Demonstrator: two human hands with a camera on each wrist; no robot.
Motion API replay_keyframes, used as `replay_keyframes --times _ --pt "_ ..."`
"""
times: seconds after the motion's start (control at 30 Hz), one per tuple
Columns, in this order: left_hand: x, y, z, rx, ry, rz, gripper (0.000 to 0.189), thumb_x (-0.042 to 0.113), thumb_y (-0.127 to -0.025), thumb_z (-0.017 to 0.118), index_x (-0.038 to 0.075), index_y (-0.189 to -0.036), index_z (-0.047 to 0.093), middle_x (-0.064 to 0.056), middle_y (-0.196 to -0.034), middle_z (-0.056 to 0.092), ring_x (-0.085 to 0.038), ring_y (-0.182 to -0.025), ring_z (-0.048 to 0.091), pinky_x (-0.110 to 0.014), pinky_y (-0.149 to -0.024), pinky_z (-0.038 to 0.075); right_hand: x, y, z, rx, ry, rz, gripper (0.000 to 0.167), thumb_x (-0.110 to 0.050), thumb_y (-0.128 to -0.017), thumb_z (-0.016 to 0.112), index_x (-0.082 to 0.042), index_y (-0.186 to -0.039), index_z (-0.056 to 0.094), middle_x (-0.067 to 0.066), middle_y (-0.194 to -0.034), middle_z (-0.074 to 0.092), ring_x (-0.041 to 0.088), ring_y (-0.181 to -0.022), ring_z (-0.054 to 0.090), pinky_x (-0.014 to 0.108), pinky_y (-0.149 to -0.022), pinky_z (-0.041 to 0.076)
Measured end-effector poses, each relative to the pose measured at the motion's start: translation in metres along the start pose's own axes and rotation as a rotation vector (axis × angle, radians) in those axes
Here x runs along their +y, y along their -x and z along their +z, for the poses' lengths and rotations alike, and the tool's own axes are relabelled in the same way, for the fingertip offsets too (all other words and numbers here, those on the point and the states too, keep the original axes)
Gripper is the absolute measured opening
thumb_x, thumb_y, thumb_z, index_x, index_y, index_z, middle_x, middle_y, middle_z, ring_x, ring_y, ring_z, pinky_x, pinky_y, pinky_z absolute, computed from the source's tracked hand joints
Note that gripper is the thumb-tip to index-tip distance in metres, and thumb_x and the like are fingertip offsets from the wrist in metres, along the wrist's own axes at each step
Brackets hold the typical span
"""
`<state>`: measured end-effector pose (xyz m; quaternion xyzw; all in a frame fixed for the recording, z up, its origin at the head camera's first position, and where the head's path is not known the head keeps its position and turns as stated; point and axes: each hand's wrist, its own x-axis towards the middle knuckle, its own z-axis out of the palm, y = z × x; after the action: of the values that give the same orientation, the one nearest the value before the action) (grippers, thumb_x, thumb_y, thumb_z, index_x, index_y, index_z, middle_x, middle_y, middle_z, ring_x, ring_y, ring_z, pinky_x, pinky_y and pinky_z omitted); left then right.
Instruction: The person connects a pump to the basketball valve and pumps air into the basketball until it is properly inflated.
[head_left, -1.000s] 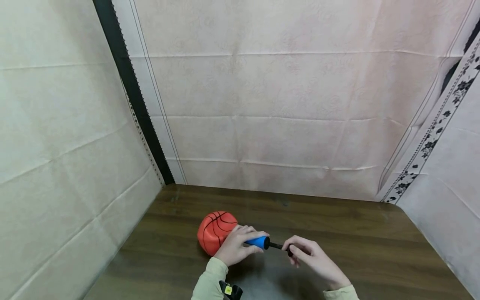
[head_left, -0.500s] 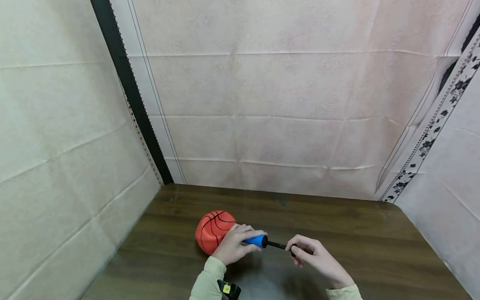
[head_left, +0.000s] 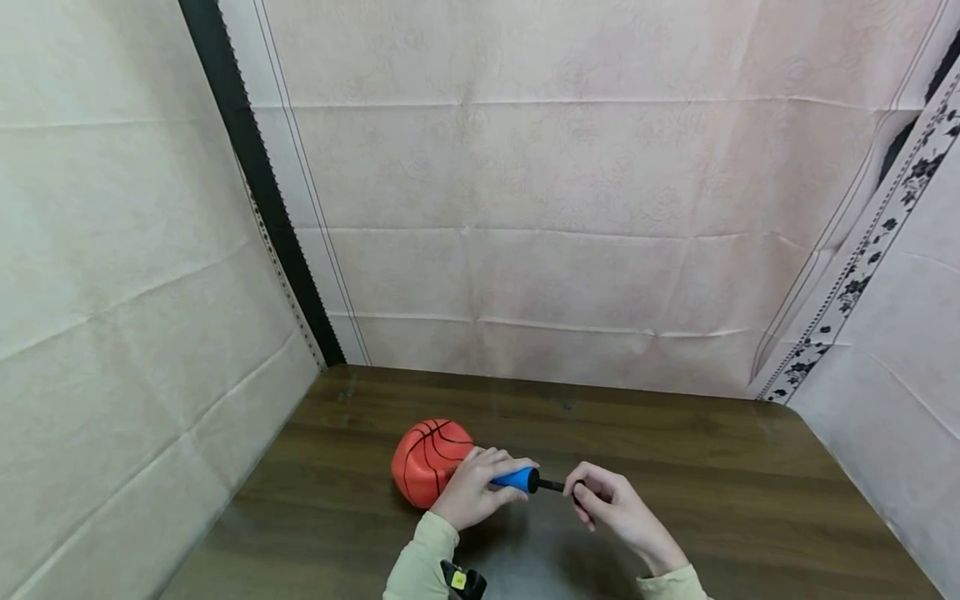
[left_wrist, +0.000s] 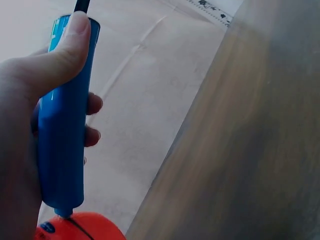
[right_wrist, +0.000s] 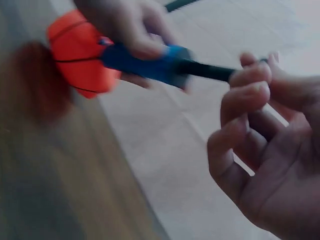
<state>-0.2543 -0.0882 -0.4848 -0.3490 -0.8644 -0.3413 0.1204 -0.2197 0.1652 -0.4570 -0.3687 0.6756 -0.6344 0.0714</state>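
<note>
An orange-red ball [head_left: 429, 463] with black basketball lines rests on the table, its side slightly dented. My left hand [head_left: 477, 488] wraps around the blue barrel of a hand pump [left_wrist: 64, 135], thumb near its top end. In the left wrist view the pump's narrow tip meets the ball beside a small dark blue mark. My right hand [head_left: 609, 505] pinches the black handle at the end of the pump's rod [right_wrist: 210, 71], with part of the rod showing outside the barrel. In the right wrist view its other fingers are loosely bent.
The brown wood-grain table [head_left: 720, 467] reaches back to a pale cloth wall [head_left: 540, 250]. More cloth hangs at the left and right sides, with a black strip [head_left: 262, 183] in the left corner. A black wrist device [head_left: 465, 580] sits on the left sleeve.
The right hand draws the rod slightly outward, then moves back left toward the barrel, so less rod shows now. The left hand and ball stay nearly in place.
</note>
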Motion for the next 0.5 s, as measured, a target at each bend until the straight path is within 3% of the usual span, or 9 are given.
replay_keyframes --times 0.27,0.5 --pt "0.0 -0.002 0.011 -0.008 -0.01 0.035 0.039 0.044 -0.089 0.065 0.036 -0.127 0.06 0.01 -0.101 0.067 -0.006 -0.094 0.056 -0.028 -0.087 0.041 0.017 -0.013 0.019 0.041 0.006 -0.007 0.013 -0.001 -0.102 0.04 0.009 -0.101 0.048 0.027 -0.067 0.04 0.025 -0.05 0.044 0.036 -0.043 0.04" --pt "-0.005 0.0 0.006 -0.051 -0.002 0.073 0.041 0.043 -0.089 0.064 0.036 -0.129 0.06 0.012 -0.105 0.066 -0.004 -0.096 0.056 -0.029 -0.092 0.041 0.011 -0.006 0.014 -0.014 0.057 0.137 0.019 -0.011 -0.103 0.045 0.003 -0.109 0.055 0.027 -0.073 0.048 0.014 -0.059 0.049 0.032 -0.049 0.042"
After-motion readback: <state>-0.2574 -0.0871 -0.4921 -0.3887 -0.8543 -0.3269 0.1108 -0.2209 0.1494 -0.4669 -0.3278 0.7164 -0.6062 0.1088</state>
